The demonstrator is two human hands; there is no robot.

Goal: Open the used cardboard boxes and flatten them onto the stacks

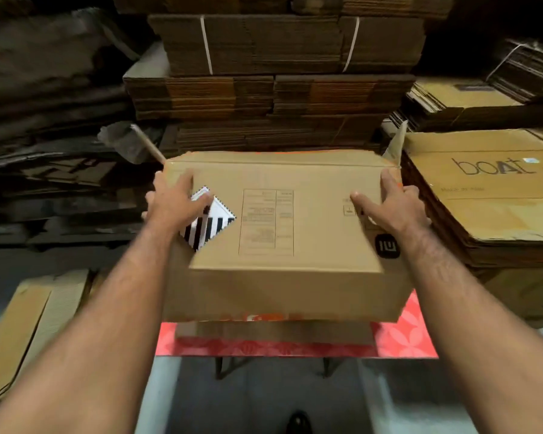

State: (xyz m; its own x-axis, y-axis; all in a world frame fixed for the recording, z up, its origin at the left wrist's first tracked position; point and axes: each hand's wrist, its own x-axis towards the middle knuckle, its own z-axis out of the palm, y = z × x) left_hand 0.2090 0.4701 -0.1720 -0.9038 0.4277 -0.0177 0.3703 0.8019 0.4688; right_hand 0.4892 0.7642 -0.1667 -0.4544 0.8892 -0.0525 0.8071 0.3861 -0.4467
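Both arms are out in front, and the cardboard box (282, 233) sits between them on a small table covered with a red floral cloth (402, 336), still box-shaped, not flattened. The left hand (176, 203) is clamped on the box's left edge: thumb lying on the top face, touching the corner of a black-and-white striped diamond label (209, 219), with the other fingers wrapped down over the side. The right hand (392, 203) mirrors it on the right edge, thumb stretched flat across the top, fingers curled around the side and out of sight. A printed table of text (266, 223) runs down the middle of the top face, and a black square logo (387, 246) sits near the right wrist. Loose tape strips (395, 145) stick up at the far corners. Under the box, another flat piece of cardboard (273, 335) lies on the cloth. Just to the right, a pile of flattened boxes topped by a "boAt" printed sheet (489, 189). Behind, a tall strapped stack of flat cartons (282, 57). On the floor at left, more flat cardboard (22, 333). A dark shoe tip (298, 422) shows at the bottom edge
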